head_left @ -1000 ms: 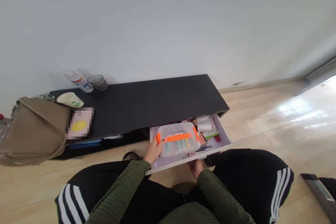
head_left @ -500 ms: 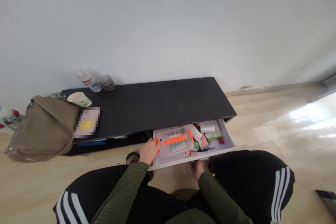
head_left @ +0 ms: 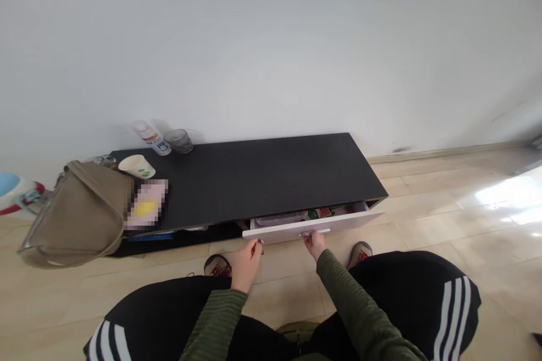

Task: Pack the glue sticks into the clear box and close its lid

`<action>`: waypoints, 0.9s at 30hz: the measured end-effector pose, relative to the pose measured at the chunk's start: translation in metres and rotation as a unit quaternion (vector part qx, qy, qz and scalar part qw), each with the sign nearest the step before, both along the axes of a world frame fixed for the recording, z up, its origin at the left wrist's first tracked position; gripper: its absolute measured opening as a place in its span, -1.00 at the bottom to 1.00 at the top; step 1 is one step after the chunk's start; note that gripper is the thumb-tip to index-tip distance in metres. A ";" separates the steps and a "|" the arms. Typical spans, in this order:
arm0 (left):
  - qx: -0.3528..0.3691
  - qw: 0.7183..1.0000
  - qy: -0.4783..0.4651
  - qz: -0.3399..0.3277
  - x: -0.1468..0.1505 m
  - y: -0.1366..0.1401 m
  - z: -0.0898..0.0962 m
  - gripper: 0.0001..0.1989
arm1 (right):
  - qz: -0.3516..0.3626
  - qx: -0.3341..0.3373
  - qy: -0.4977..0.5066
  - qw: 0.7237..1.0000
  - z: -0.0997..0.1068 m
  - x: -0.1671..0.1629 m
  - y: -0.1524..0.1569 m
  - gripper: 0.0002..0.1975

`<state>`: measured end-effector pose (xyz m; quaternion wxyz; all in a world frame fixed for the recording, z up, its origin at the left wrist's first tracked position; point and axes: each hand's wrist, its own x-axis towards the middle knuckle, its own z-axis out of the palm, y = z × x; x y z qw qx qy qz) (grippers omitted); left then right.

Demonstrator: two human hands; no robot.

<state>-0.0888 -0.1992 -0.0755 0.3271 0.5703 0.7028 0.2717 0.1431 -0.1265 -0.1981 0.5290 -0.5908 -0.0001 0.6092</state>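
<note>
In the head view, my right hand (head_left: pixel 314 244) has its fingers closed on the silver handle (head_left: pixel 324 230) of the white-fronted drawer (head_left: pixel 279 235). The drawer stands part way out of the low black cabinet (head_left: pixel 254 175). Only a strip of its contents shows, among them the edge of a clear plastic case (head_left: pixel 282 219). My left hand (head_left: pixel 247 262) hovers just in front of the drawer's left end, its fingers closed round a small dark object (head_left: pixel 259 242) too small to name.
On the cabinet's left end stand a brown bag (head_left: pixel 80 208), a paper cup (head_left: pixel 138 166), a spray can (head_left: pixel 152 138), a dark glass (head_left: pixel 179 141) and a blurred pink packet (head_left: pixel 146 203). My shoes (head_left: pixel 217 265) are on the tiled floor below the drawer.
The drawer has slid inward toward the cabinet, hiding most of its contents. My left hand has let go of the clear case and come out of the drawer. My right hand moved forward with the handle.
</note>
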 end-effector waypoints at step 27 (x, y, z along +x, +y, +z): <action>0.047 0.748 -0.661 0.030 0.077 0.040 0.118 -0.29 | 0.086 0.399 0.288 0.866 0.239 0.026 -0.021 -0.15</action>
